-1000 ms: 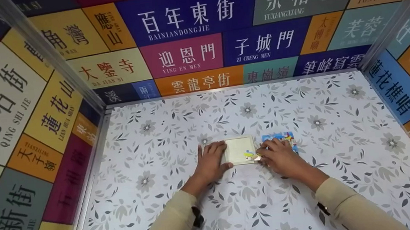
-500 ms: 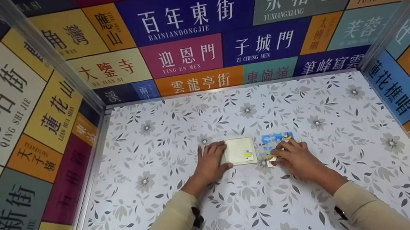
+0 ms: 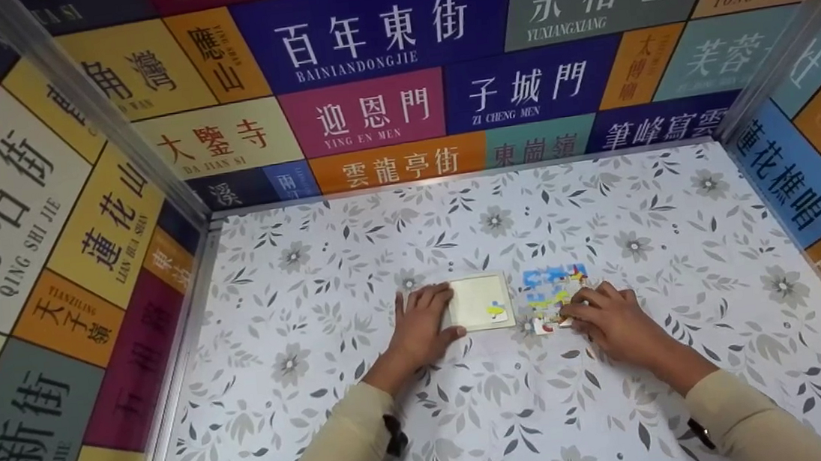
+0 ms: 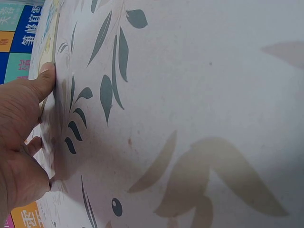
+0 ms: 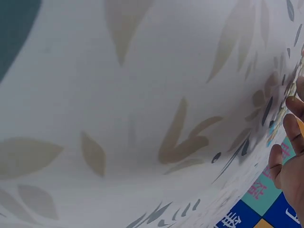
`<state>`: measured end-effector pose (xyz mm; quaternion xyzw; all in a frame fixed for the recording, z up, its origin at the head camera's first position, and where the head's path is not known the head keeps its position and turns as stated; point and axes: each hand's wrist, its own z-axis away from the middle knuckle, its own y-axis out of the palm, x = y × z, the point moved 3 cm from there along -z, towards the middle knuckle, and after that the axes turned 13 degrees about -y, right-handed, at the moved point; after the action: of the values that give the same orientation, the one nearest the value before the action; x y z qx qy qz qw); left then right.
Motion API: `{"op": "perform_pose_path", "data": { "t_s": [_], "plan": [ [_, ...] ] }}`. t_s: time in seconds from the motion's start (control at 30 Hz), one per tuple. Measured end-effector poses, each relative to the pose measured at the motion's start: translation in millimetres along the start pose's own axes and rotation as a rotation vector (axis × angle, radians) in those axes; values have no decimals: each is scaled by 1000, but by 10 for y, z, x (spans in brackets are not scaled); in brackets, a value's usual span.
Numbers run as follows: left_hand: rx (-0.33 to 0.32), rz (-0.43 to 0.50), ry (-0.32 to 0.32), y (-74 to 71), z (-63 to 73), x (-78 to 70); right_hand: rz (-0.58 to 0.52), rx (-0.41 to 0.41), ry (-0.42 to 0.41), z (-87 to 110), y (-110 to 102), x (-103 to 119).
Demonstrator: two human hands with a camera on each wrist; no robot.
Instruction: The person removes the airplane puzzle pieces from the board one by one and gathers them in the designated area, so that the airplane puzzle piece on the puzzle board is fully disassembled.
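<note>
A shallow pale puzzle tray (image 3: 474, 301) lies flat on the table, with one yellow, blue and white jigsaw piece (image 3: 496, 311) in its lower right corner. My left hand (image 3: 426, 325) holds the tray by its left side, thumb at the near edge and fingers toward the far corner. To the right of the tray, several colourful jigsaw pieces (image 3: 545, 278) lie close together. My right hand (image 3: 615, 322) is over their near right part, pinching a piece (image 3: 564, 321) that its fingertips partly hide. The right wrist view shows only part of that hand (image 5: 290, 161).
The tabletop (image 3: 354, 266) has a grey flower and leaf print. Upright panels with coloured name blocks (image 3: 369, 110) border it at the back, left and right, joined by clear corner strips.
My right hand has moved right, from the tray's lower right corner to the loose pieces. A white and red piece now shows at their near left. My left hand stays put.
</note>
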<state>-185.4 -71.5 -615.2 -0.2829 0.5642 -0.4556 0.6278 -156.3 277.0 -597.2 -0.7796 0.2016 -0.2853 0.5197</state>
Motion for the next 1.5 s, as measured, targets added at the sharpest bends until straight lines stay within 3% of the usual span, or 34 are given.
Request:
{"op": "perform_pose_path", "data": {
  "t_s": [0.2,0.77,1.17,1.5],
  "plan": [
    [-9,-23,-9,-2,-8,2,1,45,24,13,17,-23],
    [-6,-26,-20,14,-7,9,7,73,14,13,49,-15],
    [-22,32,7,-16,35,-12,28,39,-18,7,50,-4],
    [-14,17,1,-19,30,-17,0,25,2,8,45,-4]
  ]
}}
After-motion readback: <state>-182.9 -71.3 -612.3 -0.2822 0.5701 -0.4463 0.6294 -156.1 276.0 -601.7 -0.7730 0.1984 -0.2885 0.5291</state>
